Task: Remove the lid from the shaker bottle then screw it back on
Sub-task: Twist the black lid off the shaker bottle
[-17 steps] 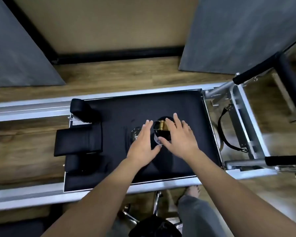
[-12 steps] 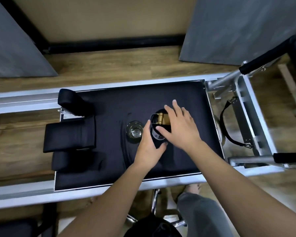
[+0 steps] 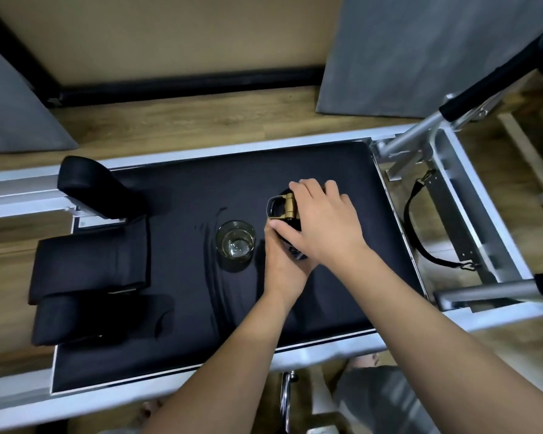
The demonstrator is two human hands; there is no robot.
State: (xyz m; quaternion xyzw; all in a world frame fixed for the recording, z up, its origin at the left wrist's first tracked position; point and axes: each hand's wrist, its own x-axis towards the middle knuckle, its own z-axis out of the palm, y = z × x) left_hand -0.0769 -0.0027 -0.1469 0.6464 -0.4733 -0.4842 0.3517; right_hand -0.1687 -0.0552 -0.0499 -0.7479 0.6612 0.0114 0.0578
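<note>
A dark shaker bottle (image 3: 293, 250) stands on the black padded carriage (image 3: 201, 296), mostly hidden by my hands. Its black lid (image 3: 281, 211) has a gold hinge and a grey carry loop that points left. My right hand (image 3: 323, 223) lies over the top of the lid, fingers curled around it. My left hand (image 3: 284, 267) wraps the bottle's body from the near side, its thumb pressed just under the lid. The lid sits on the bottle.
A clear drinking glass (image 3: 235, 245) stands just left of the bottle, close to my left hand. Black shoulder blocks and a headrest (image 3: 88, 261) lie at the left. A metal frame with a strap (image 3: 420, 233) and padded bars runs along the right.
Both hands have closed in from hovering: the left now wraps the bottle's body, the right covers the lid. The camera has moved closer.
</note>
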